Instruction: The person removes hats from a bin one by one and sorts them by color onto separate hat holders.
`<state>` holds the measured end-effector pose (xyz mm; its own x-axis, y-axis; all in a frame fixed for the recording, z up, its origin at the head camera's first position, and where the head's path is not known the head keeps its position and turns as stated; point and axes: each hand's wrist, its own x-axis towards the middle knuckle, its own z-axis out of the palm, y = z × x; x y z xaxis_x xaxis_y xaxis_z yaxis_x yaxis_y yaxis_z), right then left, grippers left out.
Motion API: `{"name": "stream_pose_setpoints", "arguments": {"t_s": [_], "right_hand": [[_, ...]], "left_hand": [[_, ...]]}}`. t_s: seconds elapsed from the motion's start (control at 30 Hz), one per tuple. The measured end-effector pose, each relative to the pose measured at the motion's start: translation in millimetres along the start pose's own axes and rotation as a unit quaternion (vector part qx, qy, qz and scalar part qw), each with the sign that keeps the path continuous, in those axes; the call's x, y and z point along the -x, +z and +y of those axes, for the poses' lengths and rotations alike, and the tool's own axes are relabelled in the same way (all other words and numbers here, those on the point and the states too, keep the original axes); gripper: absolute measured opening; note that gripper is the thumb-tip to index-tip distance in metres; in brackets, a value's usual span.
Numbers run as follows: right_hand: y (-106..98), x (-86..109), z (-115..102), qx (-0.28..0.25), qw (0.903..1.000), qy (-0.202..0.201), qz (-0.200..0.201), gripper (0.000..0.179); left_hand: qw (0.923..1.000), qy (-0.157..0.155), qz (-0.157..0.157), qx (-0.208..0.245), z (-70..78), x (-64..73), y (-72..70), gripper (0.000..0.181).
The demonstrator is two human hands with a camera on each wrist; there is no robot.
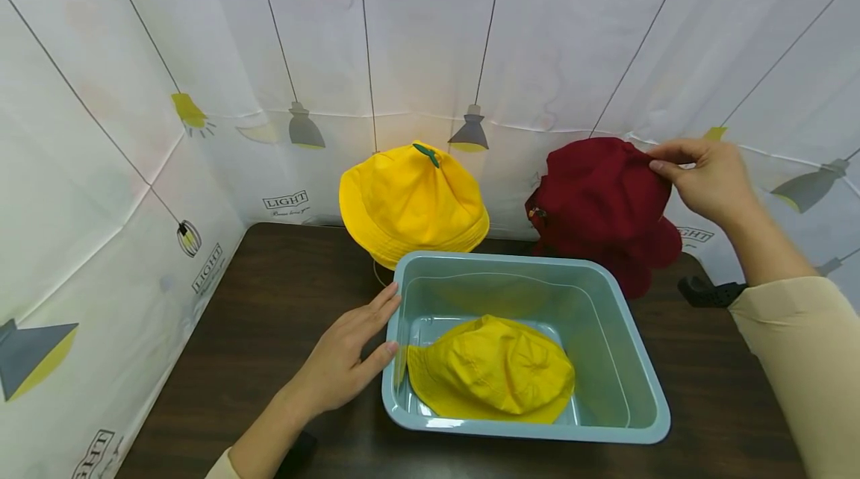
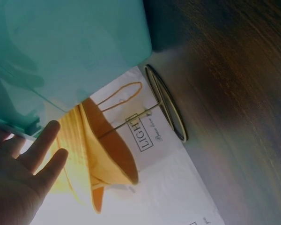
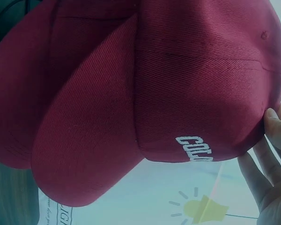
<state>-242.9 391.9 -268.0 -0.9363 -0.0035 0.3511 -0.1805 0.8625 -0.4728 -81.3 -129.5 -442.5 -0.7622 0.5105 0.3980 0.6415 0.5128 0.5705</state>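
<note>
My right hand (image 1: 708, 177) pinches the crown of a dark red baseball cap (image 1: 608, 173) between thumb and fingers, behind the tub's right side. In the right wrist view this cap (image 3: 206, 93) shows white lettering, and a second red cap (image 3: 18, 103) lies under its brim. My left hand (image 1: 346, 352) rests its extended fingers on the left rim of a light blue plastic tub (image 1: 524, 430). Inside the tub lies a yellow brimmed hat (image 1: 493, 367). Another yellow brimmed hat (image 1: 416, 199), with a green sprout on top, stands behind the tub's left corner.
The left wrist view shows a wire stand (image 2: 166, 103) with a ring base under the rear yellow hat. Everything stands on a dark wooden table (image 1: 222, 359). White cloth (image 1: 403, 31) printed with lamps hangs behind and along the left.
</note>
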Motion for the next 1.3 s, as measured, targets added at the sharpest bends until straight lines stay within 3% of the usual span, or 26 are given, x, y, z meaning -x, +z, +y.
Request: {"name": "stream_pose_setpoints", "arguments": {"t_s": [0.7, 1.07, 1.3], "right_hand": [[19.3, 10.5, 22.0, 0.007, 0.9999, 0.007, -0.013, 0.031], [22.2, 12.8, 23.7, 0.008, 0.9996, -0.003, -0.029, 0.029], [14.2, 14.5, 20.4, 0.022, 0.9995, -0.014, -0.019, 0.03]], "left_hand": [[1.0, 0.0, 0.002, 0.001, 0.3, 0.0, 0.8, 0.059], [1.0, 0.0, 0.002, 0.0, 0.4, 0.3, 0.4, 0.059], [1.0, 0.003, 0.002, 0.0, -0.3, -0.5, 1.1, 0.059]]}}
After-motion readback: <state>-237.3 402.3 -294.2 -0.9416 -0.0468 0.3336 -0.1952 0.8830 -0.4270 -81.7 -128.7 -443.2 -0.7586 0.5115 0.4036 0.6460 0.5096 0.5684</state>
